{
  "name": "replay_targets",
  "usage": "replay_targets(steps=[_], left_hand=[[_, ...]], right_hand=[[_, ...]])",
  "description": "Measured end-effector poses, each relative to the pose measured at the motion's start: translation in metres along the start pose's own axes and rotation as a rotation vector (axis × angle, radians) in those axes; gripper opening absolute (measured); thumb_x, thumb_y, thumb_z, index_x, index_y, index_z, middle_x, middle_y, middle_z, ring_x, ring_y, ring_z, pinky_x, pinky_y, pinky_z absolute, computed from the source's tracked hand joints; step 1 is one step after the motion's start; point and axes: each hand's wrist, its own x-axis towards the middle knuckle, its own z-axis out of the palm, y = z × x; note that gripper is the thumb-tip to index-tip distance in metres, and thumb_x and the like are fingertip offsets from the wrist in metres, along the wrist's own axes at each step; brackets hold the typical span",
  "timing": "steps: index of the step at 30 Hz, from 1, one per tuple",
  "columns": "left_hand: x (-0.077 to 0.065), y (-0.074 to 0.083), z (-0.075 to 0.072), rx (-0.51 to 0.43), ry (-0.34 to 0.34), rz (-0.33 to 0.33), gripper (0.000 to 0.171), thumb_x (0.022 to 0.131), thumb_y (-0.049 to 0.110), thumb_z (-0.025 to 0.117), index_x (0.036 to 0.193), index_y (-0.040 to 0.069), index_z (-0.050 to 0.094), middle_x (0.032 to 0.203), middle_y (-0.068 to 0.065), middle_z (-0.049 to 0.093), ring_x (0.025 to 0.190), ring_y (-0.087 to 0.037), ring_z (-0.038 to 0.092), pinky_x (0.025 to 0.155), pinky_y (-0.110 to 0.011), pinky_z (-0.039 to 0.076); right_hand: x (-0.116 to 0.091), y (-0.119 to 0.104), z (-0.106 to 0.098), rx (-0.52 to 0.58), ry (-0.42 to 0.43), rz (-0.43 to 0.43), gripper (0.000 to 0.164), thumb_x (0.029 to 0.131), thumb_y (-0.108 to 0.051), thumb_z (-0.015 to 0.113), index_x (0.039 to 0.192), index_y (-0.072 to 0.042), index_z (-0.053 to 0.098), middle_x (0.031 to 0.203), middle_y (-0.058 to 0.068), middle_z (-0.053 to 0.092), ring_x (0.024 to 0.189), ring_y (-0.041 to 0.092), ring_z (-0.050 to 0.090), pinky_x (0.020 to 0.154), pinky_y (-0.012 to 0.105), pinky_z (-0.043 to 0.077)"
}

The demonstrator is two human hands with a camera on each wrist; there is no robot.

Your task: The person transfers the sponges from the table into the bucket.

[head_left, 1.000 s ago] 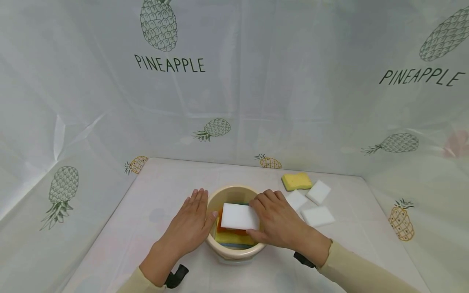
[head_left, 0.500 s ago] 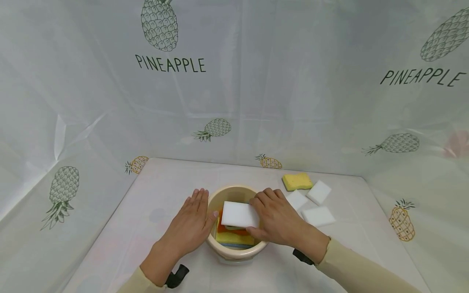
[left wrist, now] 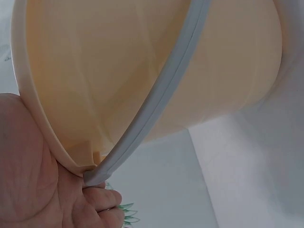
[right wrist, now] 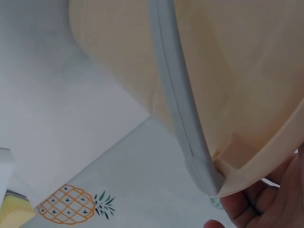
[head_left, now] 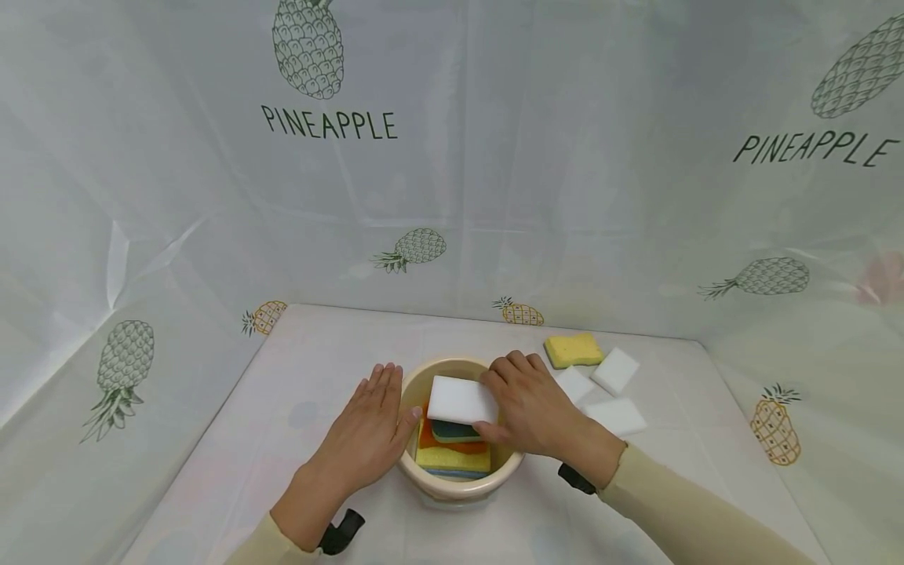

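In the head view, a cream bucket (head_left: 455,492) stands mid-table. My right hand (head_left: 530,408) pinches a white sponge block (head_left: 461,400) at its right end, over the bucket's opening. Below it lie a dark green sponge (head_left: 452,431), an orange piece (head_left: 427,434) and a yellow sponge (head_left: 452,460) with a blue layer beneath. Fingers straight, my left hand (head_left: 363,431) rests against the bucket's left rim, the thumb over the edge. Both wrist views show the bucket's outer wall (left wrist: 228,61) and its grey handle (right wrist: 178,90); the held block is hidden there.
Right of the bucket lie three white sponge blocks, one at the back (head_left: 615,370), one partly behind my right hand (head_left: 574,384) and one nearer (head_left: 616,417). A yellow sponge (head_left: 574,350) sits behind them. A pineapple-print sheet (head_left: 452,157) hangs around the table (head_left: 339,345).
My right hand has shifted slightly away from me and up in the head view, carrying the white sponge block. More of the dark green sponge shows. My left hand has stayed still.
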Motion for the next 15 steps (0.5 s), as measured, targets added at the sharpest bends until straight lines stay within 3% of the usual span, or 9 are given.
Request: replay_targets(steps=[15], left_hand=[[0.0009, 0.0001, 0.0007, -0.006, -0.012, -0.014, 0.077, 0.112, 0.047, 0.044, 0.163, -0.008, 0.027, 0.170, -0.026, 0.028, 0.162, -0.041, 0.021, 0.130, -0.057, 0.022]], right_hand=[[0.0069, 0.0029, 0.0037, 0.001, -0.048, -0.012, 0.059, 0.087, -0.063, 0.076, 0.117, -0.012, 0.070, 0.110, 0.002, 0.065, 0.103, 0.023, 0.052, 0.087, 0.040, 0.043]])
